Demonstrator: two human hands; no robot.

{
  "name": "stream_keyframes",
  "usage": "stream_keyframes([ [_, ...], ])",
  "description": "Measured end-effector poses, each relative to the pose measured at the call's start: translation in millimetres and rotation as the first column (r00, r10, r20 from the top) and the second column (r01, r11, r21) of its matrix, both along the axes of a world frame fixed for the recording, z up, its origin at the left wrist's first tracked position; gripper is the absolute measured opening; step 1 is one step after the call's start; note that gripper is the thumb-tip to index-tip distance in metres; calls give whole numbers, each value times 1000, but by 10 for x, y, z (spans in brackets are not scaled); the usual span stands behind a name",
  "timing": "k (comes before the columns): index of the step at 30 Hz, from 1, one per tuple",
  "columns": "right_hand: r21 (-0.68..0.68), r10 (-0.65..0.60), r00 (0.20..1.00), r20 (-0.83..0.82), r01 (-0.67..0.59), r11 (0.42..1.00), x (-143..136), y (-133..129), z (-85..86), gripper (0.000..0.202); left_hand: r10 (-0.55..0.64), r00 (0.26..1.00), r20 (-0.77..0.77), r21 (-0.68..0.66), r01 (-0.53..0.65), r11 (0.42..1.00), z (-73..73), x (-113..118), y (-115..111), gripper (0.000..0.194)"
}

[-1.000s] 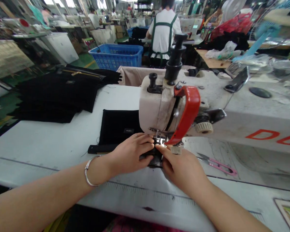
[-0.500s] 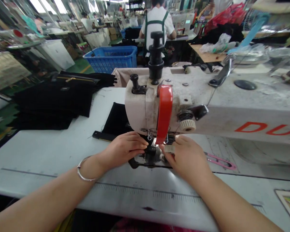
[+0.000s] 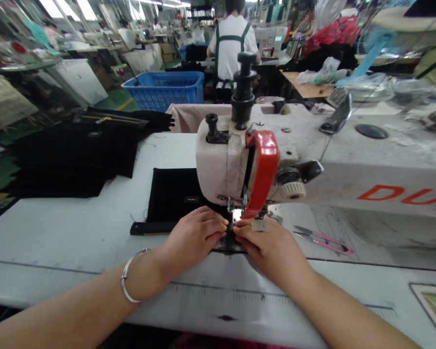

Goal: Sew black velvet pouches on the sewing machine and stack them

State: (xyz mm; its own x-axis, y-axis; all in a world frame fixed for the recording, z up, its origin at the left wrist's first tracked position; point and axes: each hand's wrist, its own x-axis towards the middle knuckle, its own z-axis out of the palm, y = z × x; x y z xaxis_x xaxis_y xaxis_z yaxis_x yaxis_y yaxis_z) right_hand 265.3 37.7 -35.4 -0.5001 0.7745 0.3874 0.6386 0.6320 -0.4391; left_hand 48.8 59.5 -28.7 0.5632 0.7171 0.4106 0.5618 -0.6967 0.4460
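Note:
A black fabric panel point(image 3: 172, 191) with a small label lies on the table at the left of the sewing machine point(image 3: 214, 167). Along its near edge runs a black strip point(image 3: 145, 229), a zip tape by the look of it. My left hand point(image 3: 196, 235), a bangle on its wrist, pinches the panel's near edge beside the presser foot. Close by on the right, my right hand point(image 3: 271, 242) has its fingers pressed together on the panel's right end. Both sets of fingertips nearly meet in front of the needle area. The red guard point(image 3: 263, 169) partly hides the needle.
Pink-handled thread snips point(image 3: 330, 242) lie right of my right hand. A stack of black fabric pieces point(image 3: 69, 155) rests at the table's left. Behind the machine stand a blue basket point(image 3: 163, 89) and a person point(image 3: 234, 43) seen from behind. A ruler marking point(image 3: 203, 291) runs along the front.
The black panel has turned squarer to the table, and its label now shows. My right hand has come toward my left, so the fingertips are closer together. The view has shifted slightly.

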Motion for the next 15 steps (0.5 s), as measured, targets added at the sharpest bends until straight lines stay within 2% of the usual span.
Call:
stream_keyframes([
  [8,97,-70,995,67,63,993,8,57,-23,18,29,999,-20,0,-29,1000,-33,24,146,8],
  [15,105,-91,992,85,82,991,10,118,-56,20,70,997,-40,21,-70,997,-35,41,228,9],
])
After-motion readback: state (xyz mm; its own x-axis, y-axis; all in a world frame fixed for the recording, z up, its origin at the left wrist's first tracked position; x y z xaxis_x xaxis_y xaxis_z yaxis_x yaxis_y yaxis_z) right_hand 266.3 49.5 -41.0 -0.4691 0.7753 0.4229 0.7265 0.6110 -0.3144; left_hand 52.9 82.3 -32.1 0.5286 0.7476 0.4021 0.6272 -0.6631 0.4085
